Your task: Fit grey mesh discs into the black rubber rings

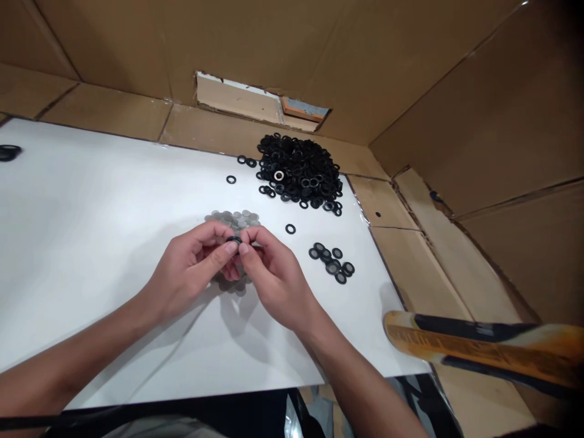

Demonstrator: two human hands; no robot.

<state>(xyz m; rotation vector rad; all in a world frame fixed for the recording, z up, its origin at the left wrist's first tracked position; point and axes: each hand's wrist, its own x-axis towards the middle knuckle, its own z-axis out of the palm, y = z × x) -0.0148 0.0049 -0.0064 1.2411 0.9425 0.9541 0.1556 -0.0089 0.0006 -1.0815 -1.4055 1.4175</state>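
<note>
Between the fingertips of my left hand (194, 261) and my right hand (276, 271) is a small black rubber ring (234, 239). Both hands pinch it, thumbs on the near side; fingers partly cover it, so I cannot tell whether a disc sits inside. Under and behind the hands lies a spread of thin grey mesh-like discs (246, 217). To the right is a loose group of black rings with grey discs in them (333, 266). A single black ring (291, 229) lies flat between that group and a large heap of black rings (298, 164).
A white tabletop (114, 213) is bordered by cardboard walls (274, 36) with a cut opening at the back. A yellow and black cylindrical object (456, 340) juts in from the right. Dark rings (9, 152) lie at the far left edge.
</note>
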